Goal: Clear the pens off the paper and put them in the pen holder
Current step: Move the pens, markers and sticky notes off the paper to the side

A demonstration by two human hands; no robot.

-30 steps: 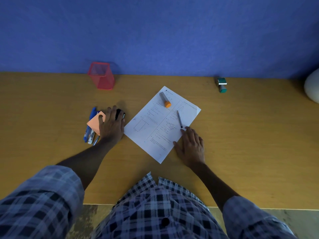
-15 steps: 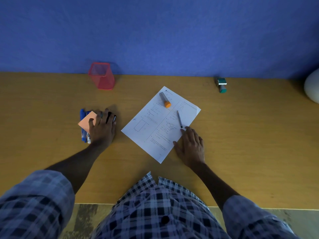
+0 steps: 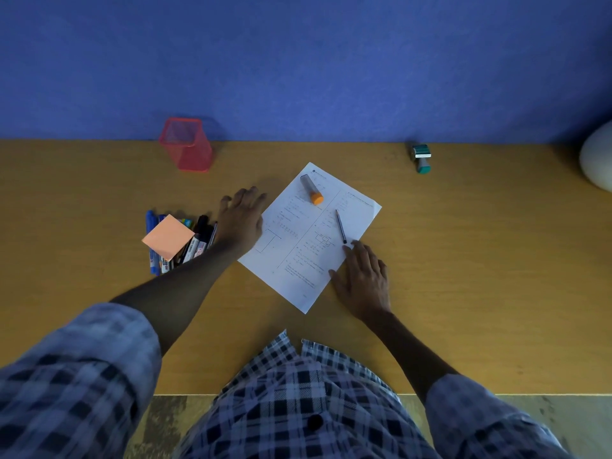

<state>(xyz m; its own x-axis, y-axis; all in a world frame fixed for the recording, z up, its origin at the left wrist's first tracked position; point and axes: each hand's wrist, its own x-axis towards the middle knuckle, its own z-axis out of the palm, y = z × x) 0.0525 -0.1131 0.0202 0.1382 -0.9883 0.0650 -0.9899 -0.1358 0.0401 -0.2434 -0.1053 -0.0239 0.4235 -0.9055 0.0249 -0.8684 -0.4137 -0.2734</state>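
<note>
Surface: wooden desk [image 3: 463, 293] – blue wall [image 3: 298, 61] behind.
Holder: red mesh pen holder [image 3: 187, 145], nothing visible inside.
Hands: left hand [image 3: 241, 217], right hand [image 3: 364, 279] – fingers relaxed, grasping nothing.

Pen [image 3: 340, 226] and marker [image 3: 311, 189] on paper [image 3: 298, 260] (pen holder [image 3: 186, 145] behind-left).

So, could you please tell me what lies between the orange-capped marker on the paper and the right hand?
In the head view, a thin dark pen lies on the paper between the orange-capped marker and the right hand.
</note>
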